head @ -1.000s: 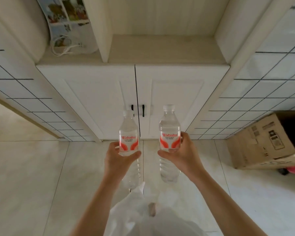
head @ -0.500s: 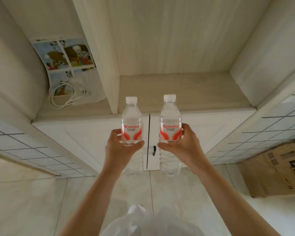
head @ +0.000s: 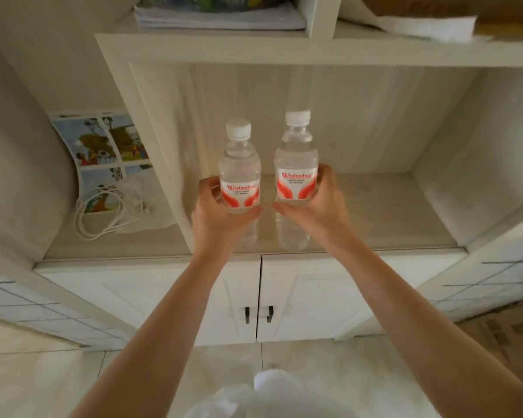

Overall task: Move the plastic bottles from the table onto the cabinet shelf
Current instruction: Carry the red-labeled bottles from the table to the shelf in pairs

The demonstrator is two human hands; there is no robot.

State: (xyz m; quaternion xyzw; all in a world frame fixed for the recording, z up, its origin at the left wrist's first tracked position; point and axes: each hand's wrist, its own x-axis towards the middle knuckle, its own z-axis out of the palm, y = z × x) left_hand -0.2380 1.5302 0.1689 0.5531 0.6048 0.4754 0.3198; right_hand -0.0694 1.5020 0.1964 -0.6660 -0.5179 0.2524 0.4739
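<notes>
I hold two clear plastic water bottles with white caps and red-and-white labels, both upright. My left hand (head: 216, 218) grips the left bottle (head: 239, 164) around its label. My right hand (head: 319, 206) grips the right bottle (head: 296, 158) the same way. Both bottles are over the front part of the open cabinet shelf (head: 384, 212), a pale wood-grain board in the wide right compartment. Whether their bases touch the board I cannot tell; the bottoms show near the shelf's front edge.
A vertical divider (head: 157, 164) separates a left compartment holding a picture sheet (head: 103, 146) and a coiled white cable (head: 103, 212). Papers (head: 218, 16) lie on the upper shelf. Closed white doors (head: 308, 300) sit below. A cardboard box (head: 507, 336) stands on the floor at right.
Both hands have lifted the bottles up and forward, from in front of the lower doors to over the open shelf. The view has tilted upward.
</notes>
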